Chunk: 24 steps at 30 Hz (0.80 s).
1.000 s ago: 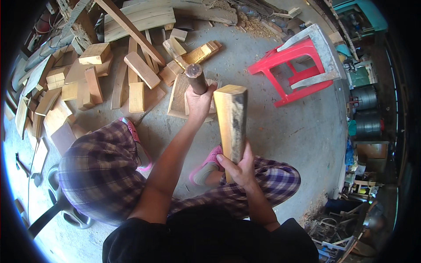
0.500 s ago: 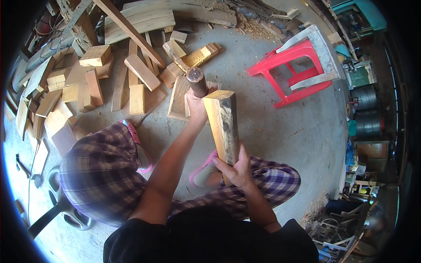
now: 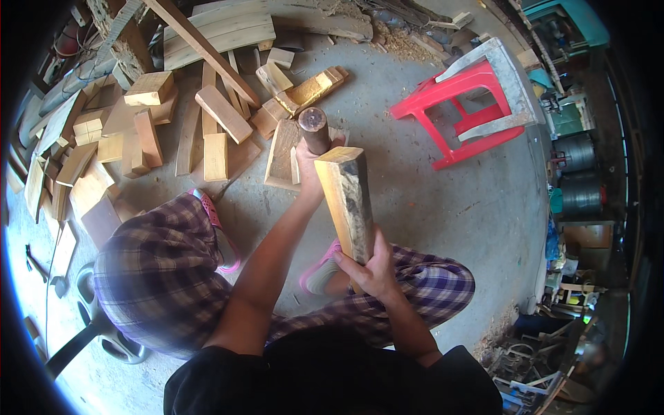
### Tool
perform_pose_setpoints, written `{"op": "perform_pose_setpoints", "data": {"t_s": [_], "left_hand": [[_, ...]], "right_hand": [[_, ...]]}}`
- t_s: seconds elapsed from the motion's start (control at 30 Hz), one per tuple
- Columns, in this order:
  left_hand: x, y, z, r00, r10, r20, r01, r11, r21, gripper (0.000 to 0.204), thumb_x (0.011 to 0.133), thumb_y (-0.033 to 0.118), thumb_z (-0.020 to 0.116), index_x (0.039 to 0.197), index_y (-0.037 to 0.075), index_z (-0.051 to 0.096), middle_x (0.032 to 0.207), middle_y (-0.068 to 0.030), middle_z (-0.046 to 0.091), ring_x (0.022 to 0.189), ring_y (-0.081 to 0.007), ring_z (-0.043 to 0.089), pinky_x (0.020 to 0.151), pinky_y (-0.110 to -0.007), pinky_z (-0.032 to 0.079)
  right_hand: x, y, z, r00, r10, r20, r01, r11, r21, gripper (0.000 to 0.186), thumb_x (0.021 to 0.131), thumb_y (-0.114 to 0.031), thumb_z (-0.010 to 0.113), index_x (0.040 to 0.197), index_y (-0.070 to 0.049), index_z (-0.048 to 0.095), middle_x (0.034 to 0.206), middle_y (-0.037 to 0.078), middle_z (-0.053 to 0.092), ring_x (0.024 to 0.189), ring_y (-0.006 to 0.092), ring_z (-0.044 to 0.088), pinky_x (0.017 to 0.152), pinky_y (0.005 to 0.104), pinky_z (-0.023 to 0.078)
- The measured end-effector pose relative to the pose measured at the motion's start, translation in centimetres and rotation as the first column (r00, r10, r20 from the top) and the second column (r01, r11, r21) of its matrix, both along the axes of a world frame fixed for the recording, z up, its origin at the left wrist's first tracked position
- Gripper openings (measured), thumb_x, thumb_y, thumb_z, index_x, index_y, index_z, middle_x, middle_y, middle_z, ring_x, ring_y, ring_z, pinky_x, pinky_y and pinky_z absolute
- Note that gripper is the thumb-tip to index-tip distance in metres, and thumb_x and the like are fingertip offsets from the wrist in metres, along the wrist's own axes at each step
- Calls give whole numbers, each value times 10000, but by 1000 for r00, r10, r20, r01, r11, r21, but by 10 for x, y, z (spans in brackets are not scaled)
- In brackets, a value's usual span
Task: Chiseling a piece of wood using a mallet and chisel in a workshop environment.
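Observation:
My right hand [image 3: 373,268] is closed round the lower end of a long wood block [image 3: 349,200]. The block has a pale yellow sawn side and a rough, dark side, and its top end tilts away from me. Just beyond it, my left hand [image 3: 311,169] wraps round a dark brown round wooden piece [image 3: 316,131], whose flat round end faces up. The block's top partly hides the left fingers and the lower part of the round piece. Under my left hand, a broad light wood piece [image 3: 280,155] lies on the floor.
Cut wood blocks [image 3: 149,90] lie heaped at the left. A red plastic stool [image 3: 477,76] lies on its side at the right. My knees in checked cloth flank the work. A grey spoked base [image 3: 124,349] stands at lower left; metal drums [image 3: 581,194] line the right.
The top of the wood block has shifted slightly left and down in my right hand. The round wooden piece in my left hand has moved slightly right.

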<state>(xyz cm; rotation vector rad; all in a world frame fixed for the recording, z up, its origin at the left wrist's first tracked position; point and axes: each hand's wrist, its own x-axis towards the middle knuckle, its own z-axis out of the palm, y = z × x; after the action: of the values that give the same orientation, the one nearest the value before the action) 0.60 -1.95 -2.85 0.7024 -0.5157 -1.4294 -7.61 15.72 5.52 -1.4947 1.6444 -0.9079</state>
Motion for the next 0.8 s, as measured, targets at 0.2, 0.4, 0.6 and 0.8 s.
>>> {"op": "perform_pose_setpoints", "data": {"t_s": [0.2, 0.4, 0.6, 0.8], "left_hand": [[2, -6, -2, 948, 22, 318, -64, 990, 122, 281, 808, 126, 782, 728, 140, 512, 616, 60, 501, 501, -50, 439, 449, -256, 347], [7, -8, -2, 960, 28, 277, -66, 989, 130, 272, 825, 87, 749, 759, 139, 490, 635, 41, 492, 520, -65, 462, 447, -261, 368], [12, -8, -6, 958, 48, 284, -85, 989, 120, 221, 807, 100, 757, 778, 125, 539, 650, 41, 517, 565, -76, 495, 520, -263, 405], [1, -4, -14, 999, 35, 39, -36, 999, 25, 187, 803, 57, 757, 798, 47, 571, 714, 21, 608, 621, -72, 550, 581, -268, 448]], "right_hand": [[0, 0, -20, 990, 82, -115, -73, 994, 79, 553, 757, -307, 820, 1111, -5, 521, 946, 208, 638, 875, 345, 649, 790, 434, 492], [11, 8, -18, 958, 186, -219, -172, 982, 81, 564, 755, -348, 818, 1118, -24, 533, 903, 187, 670, 814, 382, 677, 821, 436, 489], [11, 5, -11, 986, 130, -105, -130, 991, 0, 567, 745, -299, 826, 1137, -10, 534, 924, 188, 668, 837, 347, 682, 793, 427, 515], [4, 2, -6, 994, -44, 100, 56, 991, -121, 522, 783, -228, 806, 1139, 6, 504, 951, 125, 636, 854, 178, 637, 756, 343, 512]]}}
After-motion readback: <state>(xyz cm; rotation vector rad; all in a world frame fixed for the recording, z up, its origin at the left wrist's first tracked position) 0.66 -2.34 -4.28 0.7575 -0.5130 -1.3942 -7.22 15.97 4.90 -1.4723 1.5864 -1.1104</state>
